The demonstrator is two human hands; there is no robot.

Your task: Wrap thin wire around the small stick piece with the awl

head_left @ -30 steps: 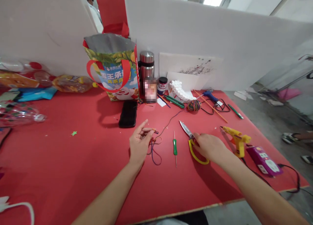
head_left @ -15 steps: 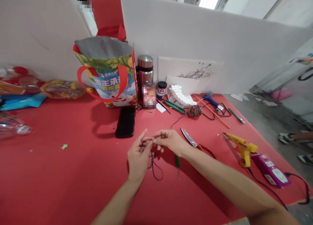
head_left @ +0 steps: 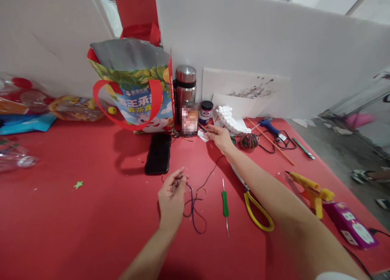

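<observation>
My left hand [head_left: 171, 195] rests on the red table [head_left: 76, 227] and pinches the end of a dark blue and red cord [head_left: 193, 205] that loops beside it. My right hand [head_left: 219, 137] reaches far across the table, fingers spread, touching things by a small white card near a pencil and the blurred object [head_left: 189, 119]. Nothing shows in its grip. Under my right forearm lie yellow-handled scissors [head_left: 255, 205]. A green-handled awl [head_left: 225, 203] lies between the cord and the scissors. A ball of multicoloured cord [head_left: 249, 141] sits just right of my right hand.
A black phone [head_left: 157, 153] lies ahead of my left hand. A printed bag [head_left: 134, 89], a steel flask [head_left: 184, 89], a small jar [head_left: 206, 111] and white foam pieces [head_left: 230, 118] stand at the back. A yellow glue gun [head_left: 310, 188] and purple power strip [head_left: 350, 227] are right; plastic bottles left.
My right hand left the scissors, came to my left hand at the cord, then stretched out to the back of the table. My left hand kept its pinch on the cord.
</observation>
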